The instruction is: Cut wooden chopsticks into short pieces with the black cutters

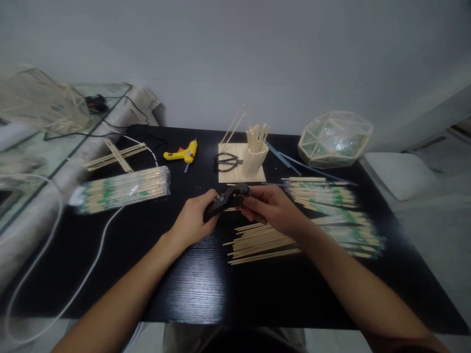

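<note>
Fingers of our left hand [195, 215] wrap tightly around a black hand tool [222, 202], which we hold over the black table [191, 289], on our side of the upright stick holder [253, 162]. Our right hand [275, 208] meets the tool's head, also on the near side of the holder; its fingers are bent, but we cannot tell whether they pinch the tool itself or a small piece at it. Loose sticks [257, 242] lie nearer to us than the holder, partly under our right forearm. Black scissors [238, 161] rest just left of the holder, on the pale board [239, 177] beneath it. Farther left of it we see a yellow glue gun [187, 153]; well to its right sits a faceted frame [336, 139].
</note>
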`<control>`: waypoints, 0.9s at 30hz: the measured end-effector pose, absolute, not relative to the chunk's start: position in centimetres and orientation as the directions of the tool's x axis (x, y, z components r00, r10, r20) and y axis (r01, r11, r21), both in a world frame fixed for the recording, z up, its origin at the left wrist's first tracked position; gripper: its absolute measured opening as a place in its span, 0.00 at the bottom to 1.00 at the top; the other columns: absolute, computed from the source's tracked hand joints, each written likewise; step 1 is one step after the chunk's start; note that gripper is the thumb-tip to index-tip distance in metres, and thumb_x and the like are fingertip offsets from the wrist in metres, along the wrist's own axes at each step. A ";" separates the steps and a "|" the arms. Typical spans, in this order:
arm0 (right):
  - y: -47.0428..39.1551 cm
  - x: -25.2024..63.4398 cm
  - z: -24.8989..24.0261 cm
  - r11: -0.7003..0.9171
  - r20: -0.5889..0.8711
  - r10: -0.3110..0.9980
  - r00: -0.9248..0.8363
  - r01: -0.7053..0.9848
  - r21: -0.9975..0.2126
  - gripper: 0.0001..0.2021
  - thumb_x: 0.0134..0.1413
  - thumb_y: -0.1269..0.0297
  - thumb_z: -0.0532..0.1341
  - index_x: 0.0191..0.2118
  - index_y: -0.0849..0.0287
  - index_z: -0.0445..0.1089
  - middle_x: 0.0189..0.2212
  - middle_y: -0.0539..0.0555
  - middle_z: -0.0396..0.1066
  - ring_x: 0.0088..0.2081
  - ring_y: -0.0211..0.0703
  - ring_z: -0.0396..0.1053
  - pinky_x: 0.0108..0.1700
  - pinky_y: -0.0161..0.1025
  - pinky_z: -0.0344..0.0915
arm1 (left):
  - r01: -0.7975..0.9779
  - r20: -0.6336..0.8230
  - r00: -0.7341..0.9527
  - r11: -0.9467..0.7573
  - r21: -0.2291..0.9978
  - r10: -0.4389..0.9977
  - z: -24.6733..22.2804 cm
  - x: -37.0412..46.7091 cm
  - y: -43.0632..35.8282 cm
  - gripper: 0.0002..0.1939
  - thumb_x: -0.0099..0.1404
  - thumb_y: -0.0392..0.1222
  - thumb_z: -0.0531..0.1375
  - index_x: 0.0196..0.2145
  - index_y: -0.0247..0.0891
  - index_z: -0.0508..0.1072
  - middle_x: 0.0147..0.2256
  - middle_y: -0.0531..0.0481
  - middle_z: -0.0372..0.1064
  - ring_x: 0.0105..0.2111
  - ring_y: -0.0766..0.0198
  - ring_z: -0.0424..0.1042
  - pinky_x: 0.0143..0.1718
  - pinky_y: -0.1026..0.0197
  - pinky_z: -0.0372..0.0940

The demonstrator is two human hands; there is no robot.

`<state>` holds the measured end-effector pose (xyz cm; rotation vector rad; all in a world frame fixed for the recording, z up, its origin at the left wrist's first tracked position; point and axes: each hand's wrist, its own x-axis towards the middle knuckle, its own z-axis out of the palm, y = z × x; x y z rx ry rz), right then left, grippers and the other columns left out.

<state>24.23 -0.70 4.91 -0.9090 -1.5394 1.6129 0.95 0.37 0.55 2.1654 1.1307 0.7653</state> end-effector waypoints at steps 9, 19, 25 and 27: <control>-0.7 24.1 5.0 -0.030 -0.021 0.899 -0.437 -0.014 -0.999 0.18 0.67 0.50 0.63 0.34 0.62 0.74 0.20 0.45 0.64 0.18 0.29 0.52 0.19 0.32 0.45 | 0.590 0.146 0.438 -0.406 0.698 0.887 1.1 1.3 0.0 0.04 0.64 0.36 0.56 0.31 0.41 0.63 0.22 0.59 0.60 0.21 0.69 0.59 0.26 0.66 0.54; -0.9 23.7 5.1 0.231 0.146 0.933 -0.328 0.240 -0.943 0.17 0.68 0.56 0.62 0.29 0.60 0.69 0.23 0.48 0.66 0.25 0.35 0.60 0.29 0.35 0.56 | 0.634 0.206 0.391 -0.425 0.646 0.897 0.5 1.4 0.3 0.04 0.64 0.37 0.56 0.31 0.40 0.64 0.24 0.56 0.63 0.23 0.66 0.63 0.27 0.65 0.55; -1.5 23.1 4.5 0.368 0.316 0.926 -0.208 0.302 -0.880 0.06 0.66 0.64 0.62 0.36 0.58 0.72 0.28 0.49 0.73 0.29 0.38 0.67 0.33 0.36 0.62 | 0.634 0.235 0.371 -0.430 0.643 0.898 0.5 1.3 0.2 0.01 0.64 0.36 0.58 0.35 0.40 0.68 0.27 0.54 0.68 0.26 0.65 0.67 0.30 0.64 0.58; -1.6 23.0 4.5 0.394 0.346 0.917 -0.197 0.326 -0.859 0.09 0.67 0.66 0.62 0.32 0.58 0.70 0.25 0.49 0.72 0.26 0.37 0.66 0.32 0.36 0.60 | 0.624 0.237 0.377 -0.435 0.649 0.895 0.5 1.3 0.1 0.02 0.65 0.36 0.58 0.36 0.40 0.69 0.28 0.54 0.69 0.27 0.64 0.68 0.31 0.64 0.59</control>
